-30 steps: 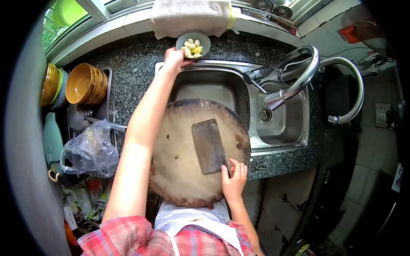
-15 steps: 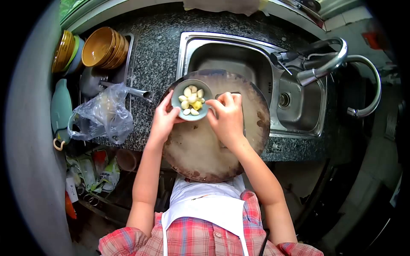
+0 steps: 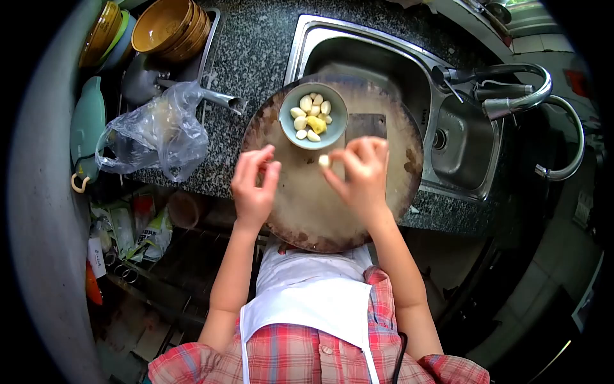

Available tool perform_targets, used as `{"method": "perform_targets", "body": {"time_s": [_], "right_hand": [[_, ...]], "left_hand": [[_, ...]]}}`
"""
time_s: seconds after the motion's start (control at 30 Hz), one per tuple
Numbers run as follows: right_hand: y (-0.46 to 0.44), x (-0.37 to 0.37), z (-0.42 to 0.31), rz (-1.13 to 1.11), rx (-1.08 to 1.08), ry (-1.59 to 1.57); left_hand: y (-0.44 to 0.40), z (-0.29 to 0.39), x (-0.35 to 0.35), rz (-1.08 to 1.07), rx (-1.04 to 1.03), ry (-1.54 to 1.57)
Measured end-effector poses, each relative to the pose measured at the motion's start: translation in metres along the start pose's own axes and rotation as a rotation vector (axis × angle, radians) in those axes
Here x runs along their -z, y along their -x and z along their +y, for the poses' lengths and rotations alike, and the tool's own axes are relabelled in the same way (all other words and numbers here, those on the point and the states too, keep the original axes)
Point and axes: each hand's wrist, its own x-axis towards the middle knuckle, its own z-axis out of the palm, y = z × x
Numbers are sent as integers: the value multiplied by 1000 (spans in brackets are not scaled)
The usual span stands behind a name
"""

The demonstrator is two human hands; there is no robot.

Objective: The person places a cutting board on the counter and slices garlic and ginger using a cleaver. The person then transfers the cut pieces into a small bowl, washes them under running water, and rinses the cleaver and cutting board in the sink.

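A peeled garlic clove [image 3: 324, 161] is pinched between the thumb and finger of my right hand [image 3: 363, 174], above the round chopping board [image 3: 307, 214]. My left hand [image 3: 254, 185] hovers over the board's left edge, holding nothing, its thumb and fingers apart. Beyond both hands, a small grey-green bowl [image 3: 289, 130] rests on the board with several garlic cloves and a yellow piece [image 3: 316, 124] that looks like ginger inside. Beside the bowl lies a cleaver [image 3: 366, 123], its blade flat on the board and partly hidden by my right hand.
The board overlaps the front of a double steel sink [image 3: 299, 48], with a faucet [image 3: 511, 109] at right. To the left are a clear plastic bag [image 3: 160, 131], stacked brown bowls [image 3: 160, 29] and a green lidlike item [image 3: 89, 125]. Packets [image 3: 150, 237] sit below the counter.
My left hand has let go of the bowl, which now stands on the board. My right hand has drawn back from it with a garlic clove. The camera view has shifted.
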Motion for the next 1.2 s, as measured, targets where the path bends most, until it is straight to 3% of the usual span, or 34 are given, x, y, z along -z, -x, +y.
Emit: {"method": "perform_targets", "body": {"time_s": [0.1, 0.17, 0.23, 0.3, 0.4, 0.47, 0.5, 0.57, 0.6, 0.63, 0.77, 0.83, 0.93, 1.2], "right_hand": [[48, -25, 10, -198, 77, 84], [62, -23, 15, -236, 48, 84], [81, -7, 9, -90, -207, 41], [113, 4, 12, 16, -479, 254], [135, 10, 30, 18, -590, 240], [136, 14, 42, -197, -646, 88], [137, 22, 45, -191, -653, 88], [130, 48, 45, -269, -1054, -401], [127, 61, 34, -220, -1106, -465], [145, 60, 40, -148, -855, -289], [154, 82, 17, -123, -421, 101], [158, 82, 8, -193, -326, 180], [168, 75, 0, -230, -245, 314], [167, 92, -16, -357, -312, 348]], "left_hand": [[12, -20, -9, -190, -264, -64], [17, -24, -16, -239, -248, -82], [21, -19, -22, -297, -233, 13], [28, -14, -31, -359, -217, 64], [35, -19, -53, -427, -382, 31], [39, -22, -63, -422, -428, 16], [39, -21, -66, -417, -477, 3], [39, -14, -75, -419, -487, -6], [41, -10, -77, -418, -490, -18], [42, -8, -79, -428, -491, -12], [38, -13, -86, -417, -550, 14], [38, -19, -86, -427, -578, 10], [37, -22, -86, -410, -636, -13], [37, -15, -85, -454, -594, -51]]}}
